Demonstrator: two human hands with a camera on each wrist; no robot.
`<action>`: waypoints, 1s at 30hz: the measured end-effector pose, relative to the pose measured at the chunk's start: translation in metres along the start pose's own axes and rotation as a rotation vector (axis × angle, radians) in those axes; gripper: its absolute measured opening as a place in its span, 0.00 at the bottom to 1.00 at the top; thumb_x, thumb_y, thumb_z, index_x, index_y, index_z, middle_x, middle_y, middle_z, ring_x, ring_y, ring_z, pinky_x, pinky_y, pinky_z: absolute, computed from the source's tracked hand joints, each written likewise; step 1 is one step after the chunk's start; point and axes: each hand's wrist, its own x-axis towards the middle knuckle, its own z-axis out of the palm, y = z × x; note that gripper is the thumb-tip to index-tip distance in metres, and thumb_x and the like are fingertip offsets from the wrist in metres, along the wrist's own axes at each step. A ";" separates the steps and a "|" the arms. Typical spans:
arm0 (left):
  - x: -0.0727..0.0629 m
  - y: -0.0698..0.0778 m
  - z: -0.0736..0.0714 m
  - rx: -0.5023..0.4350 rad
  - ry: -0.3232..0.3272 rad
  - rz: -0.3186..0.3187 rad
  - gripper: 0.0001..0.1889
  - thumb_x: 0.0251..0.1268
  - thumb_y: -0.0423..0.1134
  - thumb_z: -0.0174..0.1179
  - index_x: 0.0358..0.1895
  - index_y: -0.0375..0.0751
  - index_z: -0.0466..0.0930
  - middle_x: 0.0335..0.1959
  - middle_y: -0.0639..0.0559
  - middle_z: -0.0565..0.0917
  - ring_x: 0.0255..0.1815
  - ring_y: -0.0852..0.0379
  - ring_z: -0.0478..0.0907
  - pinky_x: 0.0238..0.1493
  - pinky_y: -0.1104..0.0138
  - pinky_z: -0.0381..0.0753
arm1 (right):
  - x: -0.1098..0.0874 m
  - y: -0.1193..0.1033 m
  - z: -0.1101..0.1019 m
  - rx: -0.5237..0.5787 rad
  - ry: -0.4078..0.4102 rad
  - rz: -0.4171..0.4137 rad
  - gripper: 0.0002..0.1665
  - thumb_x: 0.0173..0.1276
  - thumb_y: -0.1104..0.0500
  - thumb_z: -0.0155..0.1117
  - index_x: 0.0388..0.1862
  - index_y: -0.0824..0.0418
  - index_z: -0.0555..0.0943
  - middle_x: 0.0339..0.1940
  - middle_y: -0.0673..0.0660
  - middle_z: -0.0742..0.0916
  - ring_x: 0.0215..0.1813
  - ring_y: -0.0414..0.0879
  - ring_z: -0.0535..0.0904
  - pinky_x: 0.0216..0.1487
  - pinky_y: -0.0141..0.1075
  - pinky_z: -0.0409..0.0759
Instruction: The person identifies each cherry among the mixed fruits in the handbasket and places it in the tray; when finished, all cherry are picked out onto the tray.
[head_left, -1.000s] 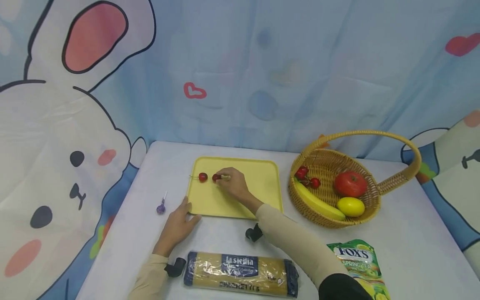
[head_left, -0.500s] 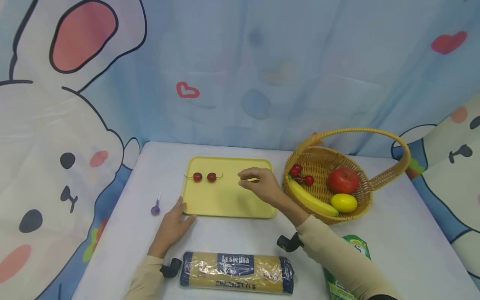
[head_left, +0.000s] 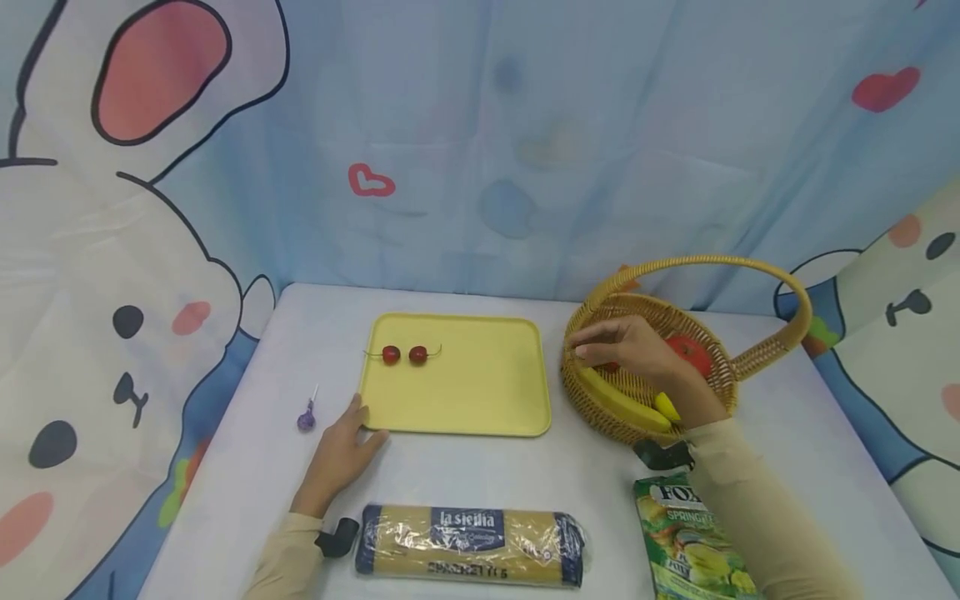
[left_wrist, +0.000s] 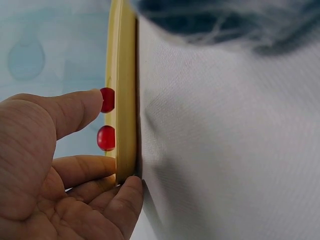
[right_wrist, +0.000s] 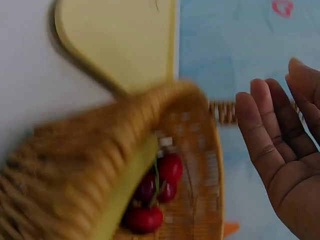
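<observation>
My left hand (head_left: 341,458) rests at the near left corner of a yellow tray (head_left: 472,392), its fingers relaxed against the edge, as the left wrist view shows. Two cherries, a left one (head_left: 391,355) and a right one (head_left: 418,355), lie side by side on the tray, stems pointing outward. Over a wicker basket (head_left: 596,418) hovers my right hand (head_left: 630,346), fingers loosely bent and holding nothing. Inside the basket are a banana (head_left: 628,408), several cherries (right_wrist: 145,220), a red round fruit (head_left: 692,353) and a lemon (head_left: 667,407), partly covered by the right arm.
A spaghetti pack (head_left: 468,543) lies across the table's near side. The green Fox's candy bag (head_left: 686,533) sits at the near right, partly under the right sleeve. Left of the tray is a purple lollipop (head_left: 306,419). The basket's tall handle (head_left: 780,343) arches over it.
My right hand let go of the right cherry on the tray, then moved right, over the basket. The left hand stays at the tray corner. The head view has shifted slightly.
</observation>
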 end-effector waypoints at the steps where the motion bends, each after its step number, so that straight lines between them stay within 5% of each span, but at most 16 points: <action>1: 0.000 0.001 -0.001 -0.001 -0.001 -0.003 0.34 0.68 0.41 0.61 0.68 0.20 0.63 0.76 0.28 0.56 0.74 0.32 0.59 0.74 0.45 0.61 | 0.002 0.004 -0.008 -0.025 0.009 0.021 0.25 0.66 0.53 0.70 0.56 0.67 0.83 0.49 0.62 0.89 0.47 0.54 0.86 0.48 0.43 0.86; 10: 0.001 0.002 -0.002 -0.012 0.002 -0.011 0.34 0.68 0.42 0.61 0.68 0.20 0.63 0.76 0.29 0.56 0.75 0.32 0.58 0.75 0.45 0.60 | 0.029 0.037 -0.040 -0.020 0.120 0.131 0.27 0.73 0.57 0.62 0.66 0.70 0.74 0.65 0.71 0.78 0.63 0.65 0.77 0.63 0.54 0.79; 14: -0.001 0.000 0.000 -0.011 0.005 0.005 0.34 0.68 0.42 0.61 0.68 0.19 0.63 0.76 0.29 0.56 0.75 0.32 0.58 0.75 0.45 0.60 | 0.041 0.051 -0.038 -0.102 0.156 0.119 0.26 0.73 0.61 0.60 0.66 0.71 0.73 0.65 0.72 0.78 0.63 0.63 0.77 0.60 0.48 0.82; 19: -0.004 -0.002 0.002 -0.021 0.013 0.021 0.33 0.68 0.41 0.61 0.67 0.19 0.64 0.75 0.28 0.57 0.74 0.31 0.58 0.74 0.44 0.60 | 0.052 0.063 -0.032 -0.190 0.184 0.200 0.23 0.72 0.62 0.60 0.64 0.69 0.76 0.62 0.71 0.81 0.58 0.57 0.79 0.51 0.40 0.84; 30: -0.002 -0.003 0.002 -0.019 0.021 0.018 0.32 0.68 0.41 0.61 0.67 0.20 0.66 0.75 0.29 0.58 0.74 0.32 0.59 0.74 0.45 0.62 | 0.059 0.075 -0.024 -0.176 0.160 0.265 0.22 0.69 0.61 0.64 0.61 0.65 0.81 0.62 0.67 0.82 0.60 0.57 0.79 0.54 0.42 0.83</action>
